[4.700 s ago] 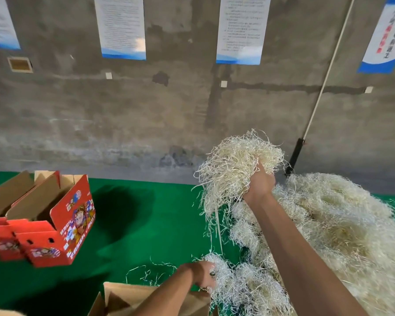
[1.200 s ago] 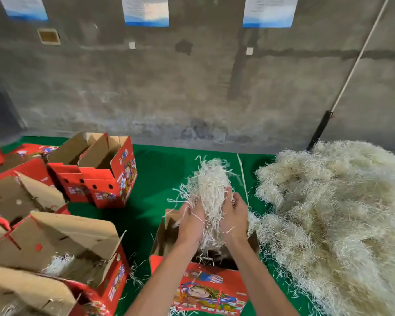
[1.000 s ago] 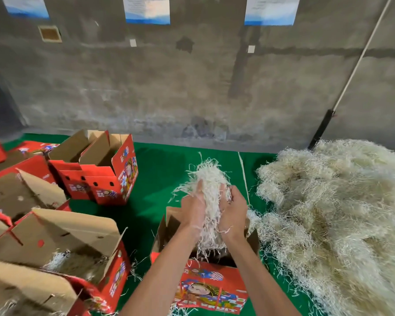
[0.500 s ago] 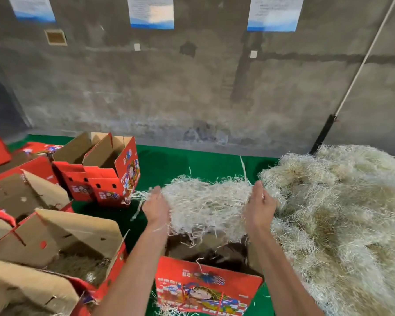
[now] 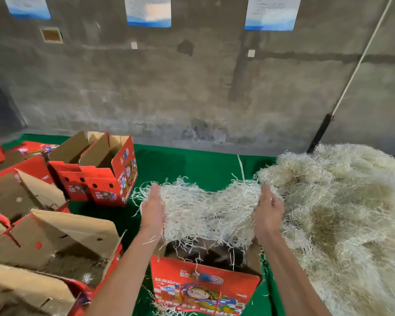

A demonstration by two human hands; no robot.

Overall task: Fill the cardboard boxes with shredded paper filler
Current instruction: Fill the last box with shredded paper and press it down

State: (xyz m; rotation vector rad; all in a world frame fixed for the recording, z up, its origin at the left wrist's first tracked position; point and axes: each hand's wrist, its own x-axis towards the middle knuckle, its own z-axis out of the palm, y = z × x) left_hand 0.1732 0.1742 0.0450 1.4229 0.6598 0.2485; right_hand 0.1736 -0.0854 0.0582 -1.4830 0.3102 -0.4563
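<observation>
now, in the head view, the clump of pale shredded paper filler [image 5: 205,213] that both hands squeezed into a narrow upright bunch a second ago has been pulled apart into a wide, thin sheet. the left hand [image 5: 152,210] and the right hand [image 5: 268,213] are well apart, each at one end of the sheet, fingers fairly straight and palms turned inward against the strands. the sheet hangs just above the open red printed cardboard box [image 5: 203,286] nearest the person, so the fluffed filler looks ready to be lowered in and spread across the bottom.

that box looks dark inside, with only a few loose strands at its rim. the open red and brown cardboard box [image 5: 55,247] at the left already has some filler at its bottom. the red cardboard box farther back [image 5: 96,172] seems to hold none. the big loose heap of shredded paper [image 5: 342,213] lies at the right on the green counter [image 5: 192,165].
</observation>
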